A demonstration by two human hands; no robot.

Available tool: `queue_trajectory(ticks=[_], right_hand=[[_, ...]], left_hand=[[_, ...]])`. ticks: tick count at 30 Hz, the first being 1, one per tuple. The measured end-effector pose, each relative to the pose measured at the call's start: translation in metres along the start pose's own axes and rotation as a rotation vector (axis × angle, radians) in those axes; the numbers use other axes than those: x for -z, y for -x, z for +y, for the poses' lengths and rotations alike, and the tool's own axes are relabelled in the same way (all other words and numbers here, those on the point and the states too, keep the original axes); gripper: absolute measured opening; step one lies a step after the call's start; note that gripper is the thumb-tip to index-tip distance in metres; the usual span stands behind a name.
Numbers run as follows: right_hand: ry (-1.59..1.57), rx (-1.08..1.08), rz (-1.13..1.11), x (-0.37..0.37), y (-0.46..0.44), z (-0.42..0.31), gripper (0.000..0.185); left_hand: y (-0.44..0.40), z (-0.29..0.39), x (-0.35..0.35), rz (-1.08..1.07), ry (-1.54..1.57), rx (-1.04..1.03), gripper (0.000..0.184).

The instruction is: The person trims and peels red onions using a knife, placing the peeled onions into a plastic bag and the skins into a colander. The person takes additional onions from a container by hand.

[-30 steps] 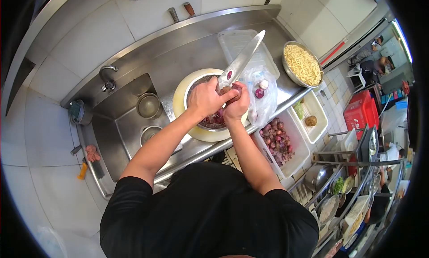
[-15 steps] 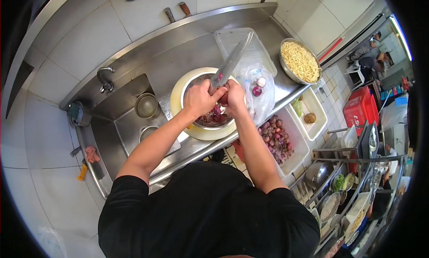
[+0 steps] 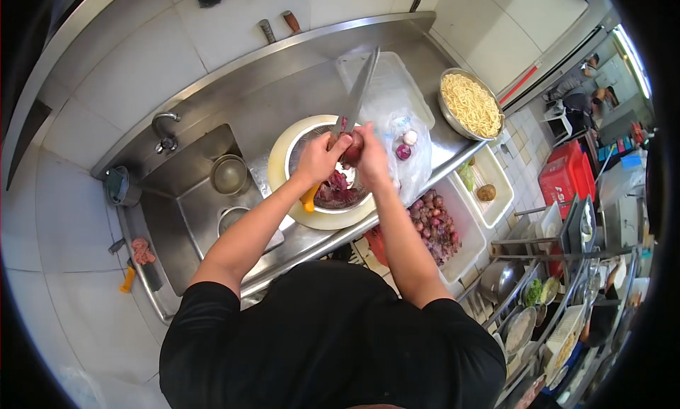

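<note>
While a knife (image 3: 361, 97) is gripped by the left hand (image 3: 316, 159), its orange handle (image 3: 308, 198) being seen below that hand, a red onion (image 3: 353, 151) is clasped by the right hand (image 3: 372, 157). The hands are held close together over a mesh colander (image 3: 306, 135), which is placed near the front edge of the surface (image 3: 269, 90), right of the sink (image 3: 177, 203). Dark red scraps (image 3: 336, 191) are contained in the colander. The chief hazard is judged to be a cut: should the blade be slid across loose skin or the rounded onion, the fingers and thumb set beside it could be caught. Control could be lessened by the grip being taken ahead of the handle. If the grasp were loosened, the onion could be dropped. Two bulbs (image 3: 403, 152) on a plastic bag (image 3: 414, 171), near the front edge, could be rolled off if the bag were tugged.
</note>
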State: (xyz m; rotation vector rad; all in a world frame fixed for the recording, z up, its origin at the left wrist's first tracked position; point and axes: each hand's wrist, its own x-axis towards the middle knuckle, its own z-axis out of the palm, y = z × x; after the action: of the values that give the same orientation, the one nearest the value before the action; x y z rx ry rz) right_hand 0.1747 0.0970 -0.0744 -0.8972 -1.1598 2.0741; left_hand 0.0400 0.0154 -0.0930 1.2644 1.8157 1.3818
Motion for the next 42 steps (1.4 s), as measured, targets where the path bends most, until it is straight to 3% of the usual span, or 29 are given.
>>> queue_trajectory(ticks=[3,5,7,10,13,16,18,19,22,24,27,31,34,37,42], right_hand=[[-0.180,-0.034,-0.393,0.028,0.009,-0.017,0.055],[-0.209,-0.055,-0.465,0.028,0.011,-0.014,0.055],[-0.277,-0.090,-0.516,0.033,0.008,-0.007,0.054],[-0.201,0.021,-0.409,0.034,0.001,0.008,0.046],[0.107,0.078,-0.090,0.042,-0.016,0.025,0.037],[-0.158,0.075,0.040,0.045,-0.021,0.030,0.028],[-0.246,0.046,-0.055,0.053,-0.014,0.019,0.026],[-0.271,0.050,-0.093,0.054,-0.010,0.013,0.026],[-0.348,0.056,-0.241,0.064,-0.005,0.009,0.030],[-0.394,0.052,-0.354,0.067,-0.001,0.010,0.032],[-0.384,0.028,-0.107,0.031,0.020,-0.003,0.037],[-0.352,0.011,-0.133,0.021,0.011,0.015,0.049],[-0.268,0.105,-0.127,0.010,0.014,0.015,0.054],[-0.157,0.269,0.043,0.005,0.008,0.020,0.059],[0.078,0.628,0.244,0.009,0.000,0.026,0.059]], left_hand=[[-0.006,0.009,0.011,-0.005,0.295,0.081,0.052],[-0.011,0.003,0.012,-0.021,0.430,0.154,0.045],[-0.009,0.016,0.017,-0.010,0.351,0.177,0.042],[-0.006,0.027,0.021,0.003,0.292,0.191,0.040],[0.001,0.029,0.019,-0.027,0.133,0.151,0.048],[0.015,0.029,0.015,-0.074,-0.052,0.084,0.056],[0.022,0.028,0.018,-0.101,-0.130,0.027,0.053],[0.018,0.027,0.024,-0.103,-0.271,0.075,0.068],[0.008,0.030,0.038,-0.133,-0.637,0.116,0.081],[0.003,0.024,0.037,-0.145,-0.557,0.100,0.092],[-0.004,0.040,0.035,-0.164,-0.528,0.042,0.101],[-0.012,0.078,0.036,-0.257,-0.578,0.015,0.103],[-0.015,0.070,0.028,-0.170,-0.591,-0.133,0.089],[-0.016,0.067,0.023,-0.167,-0.608,-0.088,0.088],[-0.004,0.063,0.005,-0.085,-0.382,-0.014,0.079]])
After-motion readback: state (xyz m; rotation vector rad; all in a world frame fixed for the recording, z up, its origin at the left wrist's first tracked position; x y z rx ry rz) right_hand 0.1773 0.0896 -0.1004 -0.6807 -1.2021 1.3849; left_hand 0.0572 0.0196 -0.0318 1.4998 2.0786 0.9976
